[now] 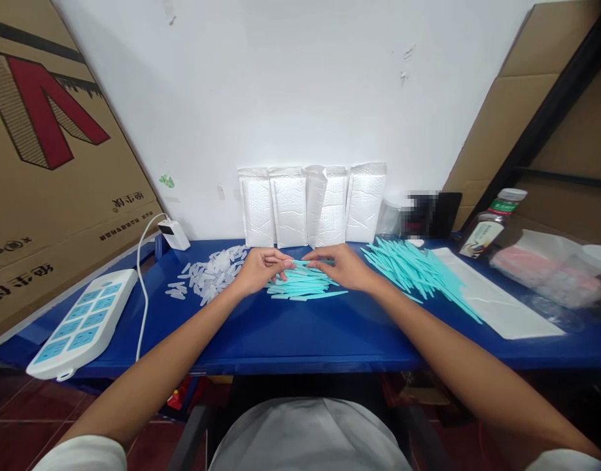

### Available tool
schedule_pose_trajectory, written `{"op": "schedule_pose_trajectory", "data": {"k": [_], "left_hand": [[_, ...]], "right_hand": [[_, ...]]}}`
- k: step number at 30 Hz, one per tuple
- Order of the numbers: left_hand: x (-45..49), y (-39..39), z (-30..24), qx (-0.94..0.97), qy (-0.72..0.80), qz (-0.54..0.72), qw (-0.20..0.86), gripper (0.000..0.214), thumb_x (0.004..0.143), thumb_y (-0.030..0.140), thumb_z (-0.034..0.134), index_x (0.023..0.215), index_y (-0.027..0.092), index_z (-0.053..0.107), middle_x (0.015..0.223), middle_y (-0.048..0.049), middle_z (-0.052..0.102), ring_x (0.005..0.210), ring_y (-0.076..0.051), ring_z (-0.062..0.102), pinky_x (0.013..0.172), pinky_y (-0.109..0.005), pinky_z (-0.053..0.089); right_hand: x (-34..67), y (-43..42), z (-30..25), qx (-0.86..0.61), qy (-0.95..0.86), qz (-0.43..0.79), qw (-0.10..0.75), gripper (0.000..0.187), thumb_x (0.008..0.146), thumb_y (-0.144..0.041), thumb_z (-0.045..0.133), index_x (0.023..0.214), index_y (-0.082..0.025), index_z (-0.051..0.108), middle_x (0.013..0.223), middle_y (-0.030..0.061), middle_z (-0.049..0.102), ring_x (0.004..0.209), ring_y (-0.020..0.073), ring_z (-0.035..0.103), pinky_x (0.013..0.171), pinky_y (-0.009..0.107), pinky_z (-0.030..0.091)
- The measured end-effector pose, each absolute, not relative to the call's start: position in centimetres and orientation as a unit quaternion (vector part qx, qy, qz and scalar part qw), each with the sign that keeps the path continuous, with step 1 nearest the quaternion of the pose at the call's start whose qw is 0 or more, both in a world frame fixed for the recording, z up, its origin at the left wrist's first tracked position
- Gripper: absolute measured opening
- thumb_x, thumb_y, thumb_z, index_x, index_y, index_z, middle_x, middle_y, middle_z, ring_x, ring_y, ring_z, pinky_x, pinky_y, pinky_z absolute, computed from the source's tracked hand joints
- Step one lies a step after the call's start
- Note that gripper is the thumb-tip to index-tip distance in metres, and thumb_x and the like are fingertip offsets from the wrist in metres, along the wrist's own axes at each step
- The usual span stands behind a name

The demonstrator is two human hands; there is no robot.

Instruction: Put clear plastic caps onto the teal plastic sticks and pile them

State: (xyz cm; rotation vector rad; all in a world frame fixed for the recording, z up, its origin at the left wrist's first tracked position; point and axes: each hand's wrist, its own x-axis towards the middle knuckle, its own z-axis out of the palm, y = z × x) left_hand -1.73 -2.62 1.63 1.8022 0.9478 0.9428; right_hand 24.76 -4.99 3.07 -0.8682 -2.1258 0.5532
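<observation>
My left hand (265,269) is closed in a pinch on one end of a slim teal plastic stick (301,263). From the other side, my right hand (344,265) has thumb and fingertips closed around the same stick's other end. Below both hands lies a small pile of teal pointed sticks (300,286). Left of my left hand are scattered small translucent plastic covers (214,271). A larger heap of teal sticks (415,268) spreads out to the right of my right hand. My fingers partly hide the held stick.
Several white padded packets (290,206) lean against the wall behind the blue table (300,340). On the left are a power strip (82,324), a white plug-like device (174,235) and a cable. A white sheet (506,301), a bottle (491,222) and plastic bags (550,268) occupy the right.
</observation>
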Motion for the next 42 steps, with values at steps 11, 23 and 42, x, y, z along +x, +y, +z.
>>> {"op": "schedule_pose_trajectory", "data": {"k": [11, 23, 42], "left_hand": [[-4.7, -1.3, 3.9, 0.837, 0.438, 0.325, 0.042, 0.04, 0.098, 0.054, 0.062, 0.112, 0.022, 0.081, 0.098, -0.0103, 0.079, 0.09, -0.026, 0.069, 0.083, -0.035, 0.052], [-12.7, 2.1, 4.5, 0.819, 0.539, 0.157, 0.117, 0.037, 0.073, 0.055, 0.079, 0.089, 0.022, 0.081, 0.076, -0.0053, 0.073, 0.065, -0.022, 0.064, 0.058, -0.028, 0.042], [-11.5, 1.0, 4.7, 0.815, 0.521, 0.007, 0.254, 0.04, 0.067, 0.062, 0.082, 0.075, 0.023, 0.076, 0.075, -0.0056, 0.075, 0.068, -0.021, 0.068, 0.056, -0.026, 0.045]], "right_hand": [[25.6, -3.8, 2.6, -0.377, -0.853, 0.171, 0.317, 0.03, 0.104, -0.038, 0.059, 0.115, -0.022, 0.081, 0.117, 0.007, 0.08, 0.105, 0.0241, 0.073, 0.091, 0.035, 0.054], [33.7, -1.4, 4.1, -0.669, -0.742, 0.005, 0.034, 0.026, 0.093, -0.043, 0.07, 0.092, -0.018, 0.079, 0.096, 0.0135, 0.079, 0.088, 0.0277, 0.071, 0.069, 0.033, 0.045], [36.5, -1.6, 4.1, -0.635, -0.748, 0.183, -0.055, 0.027, 0.071, -0.044, 0.089, 0.074, -0.02, 0.079, 0.085, 0.0077, 0.079, 0.078, 0.0246, 0.071, 0.062, 0.031, 0.047]]}}
